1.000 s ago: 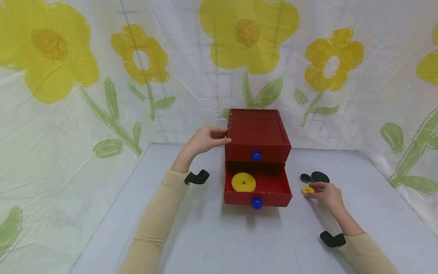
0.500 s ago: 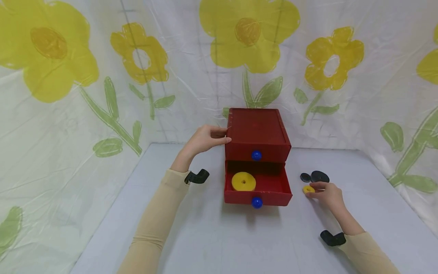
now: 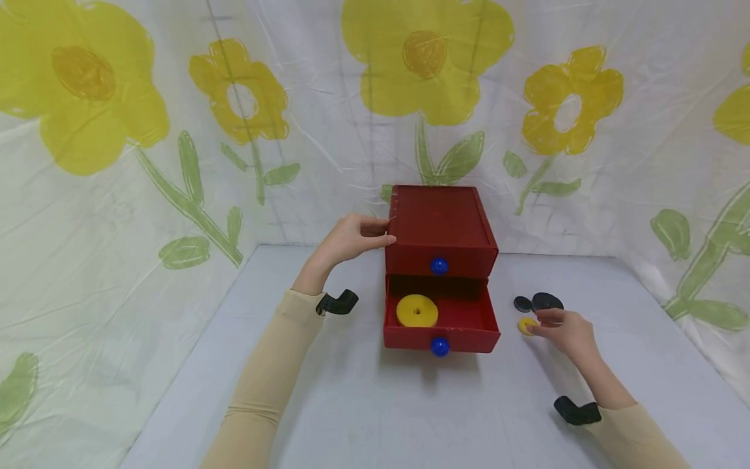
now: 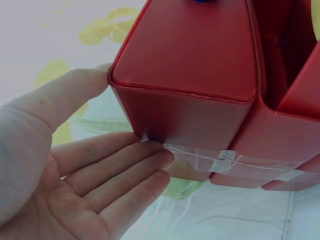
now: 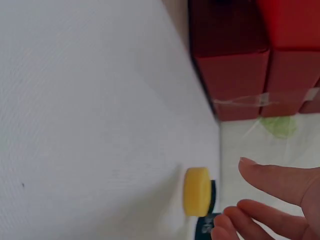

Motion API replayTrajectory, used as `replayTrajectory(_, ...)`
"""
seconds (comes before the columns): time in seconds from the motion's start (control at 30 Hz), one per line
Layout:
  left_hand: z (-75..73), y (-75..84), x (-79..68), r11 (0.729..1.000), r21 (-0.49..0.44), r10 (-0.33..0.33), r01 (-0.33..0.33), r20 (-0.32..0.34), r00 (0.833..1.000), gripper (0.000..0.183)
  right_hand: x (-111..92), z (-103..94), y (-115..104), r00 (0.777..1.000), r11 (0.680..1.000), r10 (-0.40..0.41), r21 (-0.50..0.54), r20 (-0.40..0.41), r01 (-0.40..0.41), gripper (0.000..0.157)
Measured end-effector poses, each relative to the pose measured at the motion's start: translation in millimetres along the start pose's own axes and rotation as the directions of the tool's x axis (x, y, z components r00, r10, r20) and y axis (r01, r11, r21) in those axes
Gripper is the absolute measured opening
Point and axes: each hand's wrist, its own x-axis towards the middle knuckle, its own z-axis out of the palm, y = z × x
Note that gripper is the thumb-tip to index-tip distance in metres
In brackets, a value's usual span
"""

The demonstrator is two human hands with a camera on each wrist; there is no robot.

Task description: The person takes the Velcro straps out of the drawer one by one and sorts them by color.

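Observation:
A red two-drawer cabinet (image 3: pixel 436 218) stands with its lower drawer (image 3: pixel 404 339) pulled out. Inside that drawer lies a large yellow disc (image 3: pixel 424 319) with a small hole. My left hand (image 3: pixel 346 241) rests against the cabinet's upper left side; in the left wrist view its straight fingers (image 4: pixel 125 185) touch the side, the thumb at the top corner. To the cabinet's right, a small yellow ring-shaped disc (image 3: pixel 525 327) lies at my right hand's (image 3: pixel 571 332) fingertips. The right wrist view shows a gap between the yellow disc (image 5: pixel 196 192) and the extended thumb and fingers.
Behind the small yellow disc lie a small black disc (image 3: pixel 523 304) and a larger black one (image 3: pixel 546 301). Blue round knobs (image 3: pixel 440 347) stick out from both drawer fronts. A white curtain with yellow flowers (image 3: pixel 424 58) hangs along the back of the white table (image 3: pixel 445 417).
My right hand has let go of the small yellow disc and drawn slightly to the right. My left hand, the cabinet and the large disc have not moved.

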Motion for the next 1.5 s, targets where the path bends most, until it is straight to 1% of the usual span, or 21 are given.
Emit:
replayTrajectory(0.13, -0.1, -0.8, -0.4, 1.0, -0.004, -0.003, 0.003, -0.001, 1.0, 0.057, -6, -6.8, -9, 0.999, 0.999, -0.046, -0.02, -0.024, 0.045, 0.054)
replayTrajectory(0.3, -0.8, -1.0, -1.0, 1.0, -0.002, -0.002, 0.002, -0.005, 1.0, 0.057, -15, -15.4, -26, 0.996, 0.997, -0.081, -0.016, -0.028, 0.08, 0.057)
replayTrajectory(0.6, -1.5, -0.6, -1.8, 1.0, 0.001, 0.007, -0.007, -0.011, 1.0, 0.056, -28, -26.6, -62, 0.992, 0.993, -0.115, 0.025, -0.046, 0.117, 0.061)
replayTrajectory(0.83, -0.9, -1.7, -0.6, 1.0, -0.006, 0.004, -0.004, -0.006, 1.0, 0.056, -40, -32.5, -89, 0.983, 0.982, -0.178, 0.061, -0.047, 0.181, 0.062)
replayTrajectory(1.1, -0.5, -0.4, -0.9, 1.0, -0.006, -0.001, 0.001, -0.001, 1.0, 0.056, -41, -28.7, -111, 0.972, 0.97, -0.23, 0.076, -0.038, 0.232, 0.057)
replayTrajectory(1.27, -0.2, 0.4, -1.0, 1.0, -0.003, 0.001, -0.001, 0.0, 1.0, 0.057, -37, -22.3, -124, 0.964, 0.96, -0.267, 0.091, -0.007, 0.266, 0.054)
replayTrajectory(1.5, -0.1, -1.2, -0.3, 1.0, 0.0, -0.002, 0.002, 0.0, 1.0, 0.058, -29, -12.1, -137, 0.947, 0.942, -0.321, 0.106, 0.014, 0.318, 0.048)
